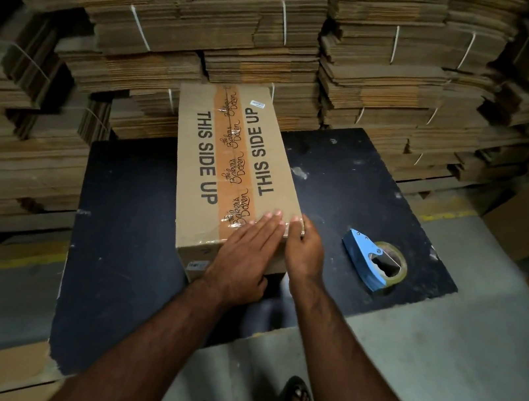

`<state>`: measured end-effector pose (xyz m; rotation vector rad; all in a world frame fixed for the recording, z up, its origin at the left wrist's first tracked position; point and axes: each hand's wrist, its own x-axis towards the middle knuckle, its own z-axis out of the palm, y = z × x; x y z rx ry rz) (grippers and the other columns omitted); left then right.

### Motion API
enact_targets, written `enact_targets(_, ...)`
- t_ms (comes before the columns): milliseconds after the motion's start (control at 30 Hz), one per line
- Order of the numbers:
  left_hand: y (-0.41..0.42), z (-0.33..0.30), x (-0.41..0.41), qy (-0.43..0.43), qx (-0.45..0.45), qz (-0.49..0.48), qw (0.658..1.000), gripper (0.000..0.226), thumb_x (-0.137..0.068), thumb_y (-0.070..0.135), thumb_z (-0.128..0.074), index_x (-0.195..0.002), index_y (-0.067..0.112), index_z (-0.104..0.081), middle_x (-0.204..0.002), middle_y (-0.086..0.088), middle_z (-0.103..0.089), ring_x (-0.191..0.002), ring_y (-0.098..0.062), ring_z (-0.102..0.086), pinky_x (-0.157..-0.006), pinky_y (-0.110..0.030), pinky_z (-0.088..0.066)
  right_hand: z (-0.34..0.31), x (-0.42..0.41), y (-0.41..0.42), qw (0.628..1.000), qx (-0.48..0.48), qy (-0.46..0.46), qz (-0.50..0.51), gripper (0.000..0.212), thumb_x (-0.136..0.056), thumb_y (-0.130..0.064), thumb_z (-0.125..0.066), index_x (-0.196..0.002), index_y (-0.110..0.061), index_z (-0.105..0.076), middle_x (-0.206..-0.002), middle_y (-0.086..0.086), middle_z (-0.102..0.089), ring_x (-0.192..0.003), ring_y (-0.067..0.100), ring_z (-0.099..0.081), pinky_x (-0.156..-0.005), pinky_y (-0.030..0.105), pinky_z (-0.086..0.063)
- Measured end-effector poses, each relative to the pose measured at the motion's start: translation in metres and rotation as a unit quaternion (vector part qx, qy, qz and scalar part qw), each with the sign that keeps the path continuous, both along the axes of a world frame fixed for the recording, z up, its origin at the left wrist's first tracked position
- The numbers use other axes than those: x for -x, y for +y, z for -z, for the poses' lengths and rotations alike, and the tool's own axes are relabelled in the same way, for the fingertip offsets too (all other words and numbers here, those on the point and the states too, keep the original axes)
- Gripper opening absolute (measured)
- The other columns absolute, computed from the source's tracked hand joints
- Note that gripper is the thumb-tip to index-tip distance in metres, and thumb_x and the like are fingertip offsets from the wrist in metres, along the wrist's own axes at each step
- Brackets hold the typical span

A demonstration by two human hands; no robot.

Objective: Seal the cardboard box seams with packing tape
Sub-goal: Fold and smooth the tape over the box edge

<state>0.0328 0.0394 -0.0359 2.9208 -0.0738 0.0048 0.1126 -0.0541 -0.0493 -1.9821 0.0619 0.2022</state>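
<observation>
Pressing flat on the near end of the box point(236, 175), both hands smooth clear tape down over its lower right corner. The left hand point(244, 252) lies palm down with fingers spread and straight, grasping nothing. The right hand point(305, 252) curls its fingers over the corner edge just beside the left, holding the box's edge rather than any tool.

The risk from here is a crease or air pocket in the clear tape, which already looks wrinkled near the fingertips; uneven pressure would leave the edge seam lifting. A push on this near end could also skid the box, since its far end seems to overhang the desk point(122, 212) toward the cardboard stacks point(216, 12) at upper centre.

The box sits at centre frame, long and narrow, printed THIS SIDE UP twice, with an orange branded strip already along its centre seam. The tape dispenser point(371, 260), blue with a clear roll, lies unheld on the desk at right of centre.
</observation>
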Motion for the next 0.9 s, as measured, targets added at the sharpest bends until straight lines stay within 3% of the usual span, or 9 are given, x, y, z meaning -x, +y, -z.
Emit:
enact_targets(100, 0.000, 0.000, 0.000, -0.005, 0.001, -0.005, 1.000, 0.103, -0.081, 0.026, -0.064, -0.159, 0.013, 0.002, -0.167, -0.005, 0.011, -0.153, -0.017, 0.011, -0.124, -0.035, 0.008, -0.004, -0.013, 0.001, 0.999, 0.006, 0.038, 0.001, 0.052, -0.101, -0.052, -0.034, -0.113, -0.015, -0.070, -0.111, 0.006, -0.072, -0.099, 0.025, -0.066, -0.092, 0.046, -0.055)
enact_targets(233, -0.001, -0.002, 0.001, -0.012, -0.001, -0.001, 1.000, 0.103, -0.082, 0.025, -0.064, -0.159, 0.013, 0.002, -0.167, -0.004, 0.011, -0.153, -0.016, 0.011, -0.118, -0.029, 0.016, -0.004, -0.011, -0.005, 0.998, -0.024, 0.053, 0.036, 0.073, -0.093, -0.065, -0.024, -0.115, -0.012, -0.070, -0.115, 0.007, -0.071, -0.105, 0.027, -0.066, -0.097, 0.045, -0.052)
enact_targets(367, -0.001, -0.003, -0.001, -0.001, -0.008, -0.005, 1.000, 0.103, -0.084, 0.027, -0.064, -0.159, 0.013, 0.005, -0.167, -0.005, 0.014, -0.153, -0.017, 0.012, -0.118, -0.031, 0.016, -0.005, -0.008, 0.000, 0.998, -0.020, 0.062, 0.008, 0.043, -0.106, -0.039, -0.032, -0.118, -0.014, -0.065, -0.118, 0.009, -0.067, -0.104, 0.026, -0.063, -0.096, 0.041, -0.051)
enact_targets(500, 0.003, -0.004, 0.000, 0.002, 0.013, 0.002, 1.000, 0.098, -0.084, 0.026, -0.061, -0.160, 0.013, 0.000, -0.168, -0.004, 0.008, -0.153, -0.016, 0.009, -0.123, -0.034, 0.009, -0.014, -0.033, -0.002, 0.994, 0.046, 0.044, -0.086, 0.048, -0.107, -0.036, -0.030, -0.128, -0.008, -0.062, -0.130, 0.017, -0.063, -0.117, 0.033, -0.059, -0.102, 0.041, -0.046)
enact_targets(600, 0.011, -0.011, 0.006, -0.056, 0.069, -0.047, 0.995, 0.084, -0.091, 0.027, -0.057, -0.159, 0.011, -0.010, -0.168, -0.006, -0.005, -0.154, -0.019, -0.003, -0.125, -0.038, 0.000, -0.018, -0.038, -0.013, 0.985, 0.105, -0.007, -0.133, 0.054, -0.107, -0.039, -0.034, -0.153, -0.010, -0.035, -0.154, 0.014, -0.043, -0.140, 0.031, -0.041, -0.113, 0.038, -0.033)
enact_targets(667, 0.024, -0.013, 0.013, -0.149, 0.098, -0.169, 0.969, 0.074, -0.092, 0.028, -0.054, -0.157, 0.009, -0.022, -0.164, -0.010, -0.023, -0.152, -0.024, -0.019, -0.124, -0.045, -0.013, -0.014, -0.034, -0.019, 0.985, 0.090, -0.035, -0.144, 0.058, -0.105, -0.040, -0.041, -0.157, -0.016, -0.028, -0.158, 0.010, -0.038, -0.143, 0.028, -0.038, -0.116, 0.043, -0.034)
enact_targets(733, 0.041, -0.012, 0.023, -0.187, 0.135, -0.322, 0.918, 0.071, -0.093, 0.029, -0.056, -0.154, 0.008, -0.026, -0.161, -0.011, -0.030, -0.148, -0.026, -0.026, -0.122, -0.050, -0.020, -0.005, -0.030, -0.022, 0.984, 0.083, -0.037, -0.154, 0.061, -0.104, -0.042, -0.045, -0.157, -0.017, -0.027, -0.158, 0.008, -0.038, -0.142, 0.027, -0.039, -0.114, 0.048, -0.037)
enact_targets(800, 0.055, -0.010, 0.029, -0.157, 0.218, -0.403, 0.875, 0.073, -0.095, 0.028, -0.058, -0.155, 0.007, -0.024, -0.160, -0.014, -0.029, -0.147, -0.030, -0.028, -0.119, -0.051, -0.024, -0.001, -0.026, -0.022, 0.982, 0.084, -0.039, -0.164, 0.064, -0.101, -0.047, -0.046, -0.156, -0.018, -0.029, -0.155, 0.008, -0.042, -0.139, 0.026, -0.043, -0.111, 0.049, -0.041)
enact_targets(900, 0.062, -0.014, 0.030, -0.092, 0.354, -0.410, 0.835, 0.071, -0.098, 0.025, -0.057, -0.157, 0.012, -0.020, -0.160, -0.012, -0.029, -0.143, -0.031, -0.034, -0.115, -0.053, -0.036, -0.002, -0.024, -0.021, 0.977, 0.087, -0.051, -0.188, 0.058, -0.098, -0.051, -0.046, -0.146, -0.019, -0.040, -0.140, 0.005, -0.055, -0.124, 0.024, -0.056, -0.100, 0.047, -0.051)
